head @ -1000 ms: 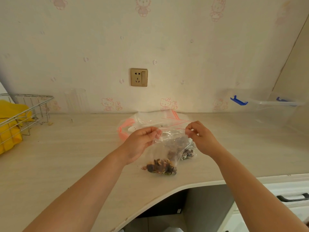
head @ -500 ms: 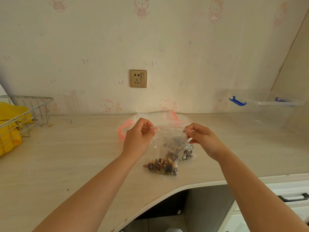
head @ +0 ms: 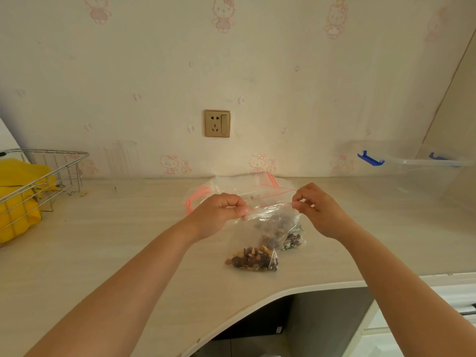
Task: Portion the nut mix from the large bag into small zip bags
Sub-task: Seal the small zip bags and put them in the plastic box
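Head view: left hand (head: 219, 215) and right hand (head: 315, 210) now farther apart, each grip pinching seemingly sealed zip bag (head: 262, 233).

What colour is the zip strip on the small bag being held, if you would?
Red, a thin line along the zip strip; head view.

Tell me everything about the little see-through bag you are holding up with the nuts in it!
The small clear plastic zip bag has a thin red zip strip along its top edge. The left hand pinches one end of that strip and the right hand pinches the other, pulling it straight. The bag hangs down with a clump of brown, dark and yellowish nut mix at the bottom, about touching the pale wooden countertop. Whether the zip is sealed cannot be told.
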